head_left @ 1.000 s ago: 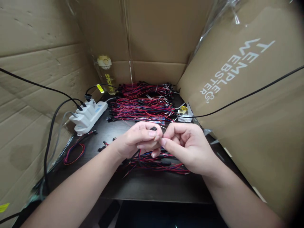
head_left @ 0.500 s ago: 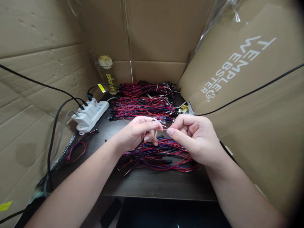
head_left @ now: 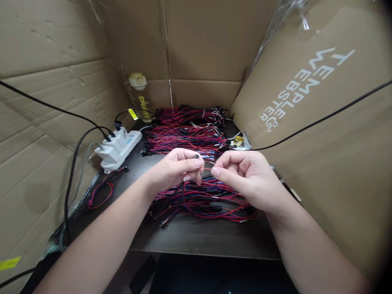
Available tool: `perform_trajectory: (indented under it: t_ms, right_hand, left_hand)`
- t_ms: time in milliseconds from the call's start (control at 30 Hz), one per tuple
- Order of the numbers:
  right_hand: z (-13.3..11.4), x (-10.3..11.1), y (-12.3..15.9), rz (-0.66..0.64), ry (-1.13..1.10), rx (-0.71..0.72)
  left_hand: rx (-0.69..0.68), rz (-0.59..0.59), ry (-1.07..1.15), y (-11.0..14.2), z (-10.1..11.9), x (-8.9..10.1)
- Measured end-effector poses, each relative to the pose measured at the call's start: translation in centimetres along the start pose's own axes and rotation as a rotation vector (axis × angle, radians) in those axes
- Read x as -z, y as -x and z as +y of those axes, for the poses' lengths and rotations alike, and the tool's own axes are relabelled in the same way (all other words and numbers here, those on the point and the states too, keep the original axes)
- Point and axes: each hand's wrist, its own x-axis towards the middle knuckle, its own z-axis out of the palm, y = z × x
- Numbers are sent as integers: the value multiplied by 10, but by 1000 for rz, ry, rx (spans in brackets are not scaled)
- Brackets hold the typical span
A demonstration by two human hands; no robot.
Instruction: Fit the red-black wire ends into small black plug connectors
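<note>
My left hand is closed, pinching a wire cable whose small black connector peeks out above the thumb. Dark and blue-red leads run down from beneath its fingers to a loose pile of red, blue and black wires on the dark table. My right hand is also closed, thumb and index fingertip pinching the end of a thin orange-red wire. That wire spans the short gap between both hands. The exact tip in the right fingers is hidden.
Two bundled rows of red and black wires lie behind my hands. At left are a white power strip with plugs and a coiled cable. A yellow-capped bottle stands at the back. Cardboard walls enclose the table; a black cord crosses the right side.
My hands, touching at first, have moved apart, and the thin orange-red wire now shows between them. Since half a second ago the right hand has come slightly back to the left.
</note>
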Motion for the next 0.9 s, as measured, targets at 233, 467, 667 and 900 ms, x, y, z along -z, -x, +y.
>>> perform_trajectory:
  t_ms: [233, 467, 667, 900]
  right_hand:
    - [4, -6, -5, -60, -30, -29]
    - [6, -10, -5, -26, -9, -6]
    - [8, -6, -5, -80, 26, -10]
    - [6, -4, -5, -143, -4, -9]
  left_hand:
    - [72, 1, -4, -1, 1, -1]
    - [85, -21, -50, -2, -5, 4]
    - [114, -37, -170, -2, -5, 6]
    - [147, -67, -211, 1, -1, 7]
